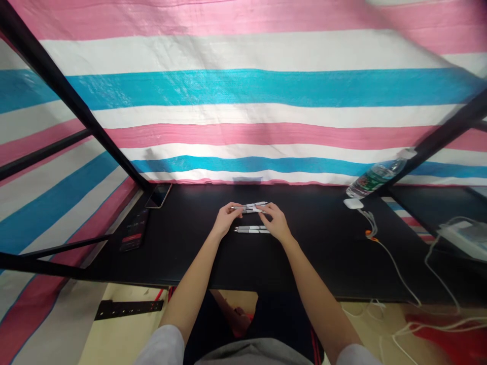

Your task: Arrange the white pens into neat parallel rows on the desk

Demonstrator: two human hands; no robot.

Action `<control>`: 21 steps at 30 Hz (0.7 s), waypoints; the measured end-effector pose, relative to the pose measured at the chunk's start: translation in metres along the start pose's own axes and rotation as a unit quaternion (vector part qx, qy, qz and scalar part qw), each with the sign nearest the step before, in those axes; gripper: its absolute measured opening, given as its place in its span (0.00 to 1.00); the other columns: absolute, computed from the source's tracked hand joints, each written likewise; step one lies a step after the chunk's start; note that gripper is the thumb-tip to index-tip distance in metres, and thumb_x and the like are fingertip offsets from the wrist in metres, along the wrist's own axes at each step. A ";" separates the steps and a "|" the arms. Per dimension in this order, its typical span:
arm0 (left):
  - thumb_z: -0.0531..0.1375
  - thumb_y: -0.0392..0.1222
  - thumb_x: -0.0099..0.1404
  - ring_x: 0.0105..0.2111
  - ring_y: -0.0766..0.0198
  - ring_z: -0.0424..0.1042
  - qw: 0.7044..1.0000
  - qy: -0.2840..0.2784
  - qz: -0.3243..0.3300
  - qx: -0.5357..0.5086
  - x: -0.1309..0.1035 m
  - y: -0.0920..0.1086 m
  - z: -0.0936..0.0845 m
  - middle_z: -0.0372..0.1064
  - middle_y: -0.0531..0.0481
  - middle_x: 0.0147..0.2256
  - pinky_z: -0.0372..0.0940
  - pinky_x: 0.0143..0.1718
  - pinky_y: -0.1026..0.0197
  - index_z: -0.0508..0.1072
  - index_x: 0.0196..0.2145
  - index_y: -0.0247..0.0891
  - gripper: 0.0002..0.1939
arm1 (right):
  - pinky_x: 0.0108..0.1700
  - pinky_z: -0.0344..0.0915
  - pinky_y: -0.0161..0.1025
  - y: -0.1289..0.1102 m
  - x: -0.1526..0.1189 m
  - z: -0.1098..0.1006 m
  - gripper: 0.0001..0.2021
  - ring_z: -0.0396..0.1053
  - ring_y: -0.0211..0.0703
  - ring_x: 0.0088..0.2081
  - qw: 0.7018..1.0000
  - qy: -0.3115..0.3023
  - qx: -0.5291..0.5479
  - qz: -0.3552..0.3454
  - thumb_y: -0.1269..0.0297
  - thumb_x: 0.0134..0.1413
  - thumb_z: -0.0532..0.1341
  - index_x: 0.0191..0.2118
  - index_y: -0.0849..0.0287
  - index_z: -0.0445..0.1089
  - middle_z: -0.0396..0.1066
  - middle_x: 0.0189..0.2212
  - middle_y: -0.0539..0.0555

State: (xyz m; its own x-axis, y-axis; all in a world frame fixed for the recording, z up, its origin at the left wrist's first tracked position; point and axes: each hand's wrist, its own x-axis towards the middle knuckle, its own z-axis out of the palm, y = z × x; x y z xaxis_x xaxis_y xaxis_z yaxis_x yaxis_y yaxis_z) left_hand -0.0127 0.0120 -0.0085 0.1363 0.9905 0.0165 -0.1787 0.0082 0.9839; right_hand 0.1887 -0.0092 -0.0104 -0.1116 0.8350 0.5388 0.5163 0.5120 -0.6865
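Observation:
In the head view, a white and grey pen (249, 209) lies sideways between my two hands. My left hand (225, 219) pinches its left end with thumb and fingertips. At the other end, my right hand (276, 221) has its fingertips closed on the pen. Just beyond it, at least one similar pen (260, 204) rests at a slight tilt, partly hidden by the held pen and my fingers. Nearer to me, a pair of white and grey pens (251, 229) lies side by side on the black table (243, 258), with the right ends close under my right hand.
Two phones lie at the left, one dark-screened (159, 195) and one showing a timer (134, 230). On the right are a clear water bottle (375, 177), a white charger (353, 203) with cables, and a white box (466, 235). Black frame bars and striped sheeting (243, 91) enclose the table.

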 end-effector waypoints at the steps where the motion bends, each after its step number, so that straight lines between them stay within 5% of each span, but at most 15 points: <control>1: 0.68 0.47 0.53 0.26 0.67 0.68 1.000 -0.007 -0.001 0.007 -0.001 0.000 0.001 0.70 0.52 0.23 0.63 0.34 0.62 0.76 0.34 0.34 0.15 | 0.46 0.67 0.45 -0.001 0.000 0.001 0.13 0.69 0.46 0.39 1.000 -0.007 0.006 -0.006 0.64 0.59 0.57 0.45 0.52 0.76 0.71 0.35 0.55; 18: 0.68 0.49 0.54 0.26 0.66 0.69 1.000 -0.007 0.009 0.017 -0.003 0.003 0.004 0.71 0.51 0.23 0.62 0.35 0.62 0.76 0.33 0.34 0.15 | 0.40 0.70 0.42 -0.006 0.002 0.000 0.11 0.73 0.48 0.40 0.983 0.017 0.146 0.113 0.56 0.52 0.63 0.37 0.55 0.77 0.76 0.38 0.56; 21: 0.68 0.50 0.53 0.25 0.67 0.69 1.000 0.006 0.000 0.006 -0.002 0.001 0.003 0.70 0.52 0.22 0.62 0.34 0.62 0.75 0.32 0.34 0.16 | 0.35 0.70 0.40 -0.003 0.004 -0.001 0.14 0.72 0.42 0.32 0.961 0.022 0.225 0.156 0.55 0.50 0.64 0.40 0.56 0.75 0.74 0.32 0.54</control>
State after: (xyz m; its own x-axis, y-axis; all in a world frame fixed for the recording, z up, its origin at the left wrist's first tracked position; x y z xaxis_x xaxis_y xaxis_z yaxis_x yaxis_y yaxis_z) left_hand -0.0107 0.0100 -0.0067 0.1237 0.9922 0.0142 -0.1674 0.0067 0.9859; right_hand 0.1881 -0.0077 -0.0058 0.0292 0.9579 0.2858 0.0974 0.2818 -0.9545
